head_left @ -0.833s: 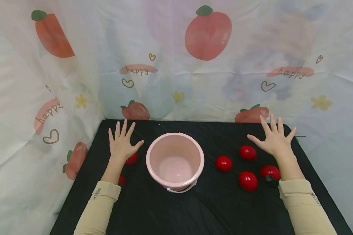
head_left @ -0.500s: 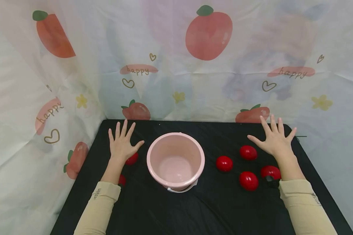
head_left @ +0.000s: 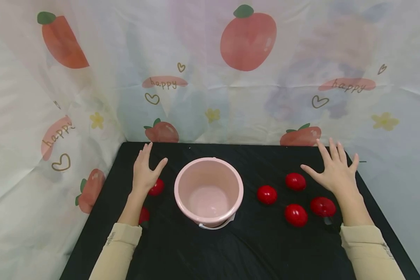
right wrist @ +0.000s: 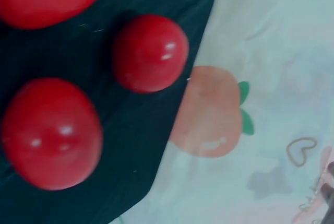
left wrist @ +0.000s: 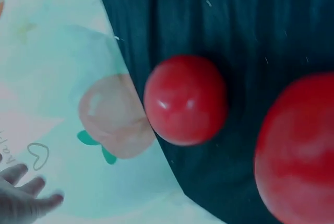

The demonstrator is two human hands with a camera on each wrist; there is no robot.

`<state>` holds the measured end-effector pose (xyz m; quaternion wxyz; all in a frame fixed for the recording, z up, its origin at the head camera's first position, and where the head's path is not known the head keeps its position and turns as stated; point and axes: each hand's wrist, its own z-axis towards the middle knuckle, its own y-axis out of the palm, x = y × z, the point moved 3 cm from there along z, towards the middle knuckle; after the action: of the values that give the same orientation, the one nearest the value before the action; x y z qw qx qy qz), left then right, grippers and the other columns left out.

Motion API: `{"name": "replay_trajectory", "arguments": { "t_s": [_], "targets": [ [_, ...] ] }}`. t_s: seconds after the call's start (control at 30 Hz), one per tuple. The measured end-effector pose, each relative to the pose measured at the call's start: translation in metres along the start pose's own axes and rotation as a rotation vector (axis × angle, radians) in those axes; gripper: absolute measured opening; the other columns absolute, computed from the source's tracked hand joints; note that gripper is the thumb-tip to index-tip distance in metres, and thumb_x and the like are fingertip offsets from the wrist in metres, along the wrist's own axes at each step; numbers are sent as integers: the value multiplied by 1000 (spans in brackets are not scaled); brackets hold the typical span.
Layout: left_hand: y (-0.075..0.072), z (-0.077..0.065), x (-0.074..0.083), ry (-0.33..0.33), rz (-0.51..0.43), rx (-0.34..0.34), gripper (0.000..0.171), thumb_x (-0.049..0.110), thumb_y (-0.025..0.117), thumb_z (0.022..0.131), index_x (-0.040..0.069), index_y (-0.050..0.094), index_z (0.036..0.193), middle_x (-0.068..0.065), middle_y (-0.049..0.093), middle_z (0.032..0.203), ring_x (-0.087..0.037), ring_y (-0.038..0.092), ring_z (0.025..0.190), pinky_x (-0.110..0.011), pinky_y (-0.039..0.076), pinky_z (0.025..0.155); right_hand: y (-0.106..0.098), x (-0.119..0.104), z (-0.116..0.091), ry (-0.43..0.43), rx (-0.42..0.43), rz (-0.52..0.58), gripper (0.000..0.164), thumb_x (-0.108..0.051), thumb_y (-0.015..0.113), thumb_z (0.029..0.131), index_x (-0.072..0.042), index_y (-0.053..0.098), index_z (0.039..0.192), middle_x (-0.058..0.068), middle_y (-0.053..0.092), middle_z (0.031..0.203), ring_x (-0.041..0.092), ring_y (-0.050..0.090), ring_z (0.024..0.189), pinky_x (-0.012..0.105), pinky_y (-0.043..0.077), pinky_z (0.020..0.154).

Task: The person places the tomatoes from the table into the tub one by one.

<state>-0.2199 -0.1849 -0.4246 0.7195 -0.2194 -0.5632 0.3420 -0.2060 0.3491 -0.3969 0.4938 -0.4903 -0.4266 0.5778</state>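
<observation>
My left hand (head_left: 145, 173) is held above the table's left side, thumb spread from straight fingers, holding nothing. Under and beside it lie two shiny red, tomato-like balls, one near the thumb (head_left: 156, 187) and another partly hidden by the forearm (head_left: 144, 215). My right hand (head_left: 337, 173) is spread over the right side and holds nothing. Several similar red balls lie left of and below it, among them a far ball (head_left: 295, 181) and a near ball (head_left: 295, 215). Between the hands stands an upright pink bucket (head_left: 177, 198), its inside bare. Only fingertips show in each wrist view.
The table (head_left: 252, 252) has a black cloth with wrinkles. The bucket's white handle (head_left: 215, 227) hangs down at its near side. A pale printed curtain (head_left: 203, 46) rises along the back and left edges of the table.
My left hand has turned, bringing its fingers closer together. My right hand has shifted slightly right and nearer. The bucket and red balls have stayed in place.
</observation>
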Motion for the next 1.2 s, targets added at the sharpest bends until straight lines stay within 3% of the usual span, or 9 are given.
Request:
{"name": "replay_trajectory", "arguments": {
  "t_s": [0.2, 0.3, 0.4, 0.5, 0.63, 0.77, 1.03, 1.2],
  "targets": [
    [-2, -14, 3, -109, -450, -15, 65, 31, 60, 88, 20, 28, 143, -12, 44, 136, -30, 52, 113, -50, 45, 91, 14, 17, -24, 5, 49, 9, 93, -58, 53, 81, -22, 0, 148, 19, 2, 151, 39, 1, 136, 67, -2, 101],
    [0, -21, 3, -178, -601, -58, 64, 26, 61, 88, 22, 28, 143, -14, 51, 128, -21, 62, 95, -48, 51, 81, 27, 27, -36, 5, 59, 22, 93, -55, 57, 80, -22, 1, 148, 21, 8, 149, 41, 8, 134, 68, 6, 100],
    [4, -28, 3, -256, -726, -109, 66, 24, 61, 88, 22, 26, 143, -18, 52, 123, -12, 65, 82, -46, 53, 75, 40, 37, -49, 9, 44, 22, 95, -55, 58, 79, -22, 3, 148, 23, 12, 147, 43, 14, 131, 69, 12, 97],
    [9, -35, 3, -329, -807, -158, 67, 24, 62, 88, 21, 25, 143, -20, 51, 121, -17, 67, 81, -44, 54, 72, 53, 45, -60, 19, 14, 18, 97, -57, 59, 77, -22, 4, 148, 25, 17, 144, 45, 19, 126, 69, 16, 94],
    [16, -41, 2, -402, -864, -219, 66, 23, 64, 86, 21, 27, 142, -20, 52, 118, -29, 67, 83, -45, 55, 70, 69, 56, -74, 46, -40, 8, 99, -60, 59, 75, -23, 4, 148, 27, 22, 138, 46, 23, 120, 69, 19, 90],
    [22, -45, 3, -453, -891, -287, 70, 21, 67, 84, 21, 27, 142, -16, 56, 112, -26, 67, 77, -46, 55, 69, 81, 63, -84, 64, -87, 4, 98, -62, 58, 75, -22, 5, 148, 28, 26, 134, 47, 25, 117, 69, 20, 87],
    [29, -51, 6, -480, -910, -413, 67, 14, 67, 83, 16, 31, 140, -6, 62, 96, -22, 66, 70, -47, 54, 68, 96, 71, -93, 81, -137, 11, 97, -65, 57, 74, -16, 14, 146, 30, 31, 129, 48, 27, 112, 69, 22, 85],
    [30, -53, 8, -476, -915, -449, 63, 10, 66, 83, 12, 36, 138, -9, 63, 96, -22, 66, 70, -46, 54, 68, 101, 74, -95, 85, -162, 8, 98, -67, 56, 73, -12, 18, 145, 31, 32, 127, 49, 29, 110, 69, 22, 83]
  ]
}}
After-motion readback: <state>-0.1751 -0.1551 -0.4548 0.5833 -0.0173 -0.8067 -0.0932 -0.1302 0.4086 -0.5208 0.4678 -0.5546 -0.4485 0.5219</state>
